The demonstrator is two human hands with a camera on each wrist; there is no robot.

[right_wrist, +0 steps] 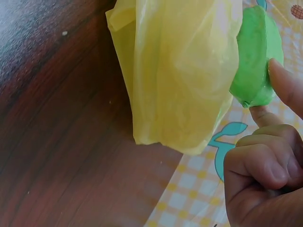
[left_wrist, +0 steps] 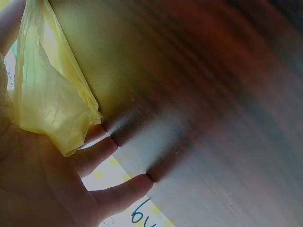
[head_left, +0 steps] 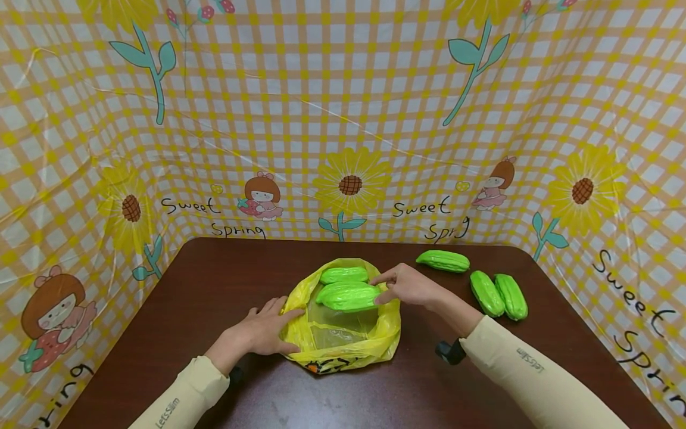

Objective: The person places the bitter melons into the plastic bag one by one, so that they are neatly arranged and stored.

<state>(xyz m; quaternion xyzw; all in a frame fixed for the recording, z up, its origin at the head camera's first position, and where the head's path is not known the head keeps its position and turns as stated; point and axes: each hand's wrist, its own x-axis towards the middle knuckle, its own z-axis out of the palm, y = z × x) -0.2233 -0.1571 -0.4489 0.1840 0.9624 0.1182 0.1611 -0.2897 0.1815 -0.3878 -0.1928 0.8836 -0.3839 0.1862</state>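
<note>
A yellow plastic bag stands wide open on the table, with a ridged bright-green gourd in its far part. Over the opening, my right hand pinches the end of a second green gourd between thumb and index finger. The right wrist view shows this gourd beside the bag's yellow wall, my other fingers curled. At the bag's left rim rests my left hand, its fingers spread. In the left wrist view, yellow plastic lies against the palm, and straight fingertips touch the table.
One more green gourd lies at the table's back right. Another pair, a left gourd and a right gourd, lie side by side nearer the right edge. A checkered, flower-printed cloth encloses the dark wooden table.
</note>
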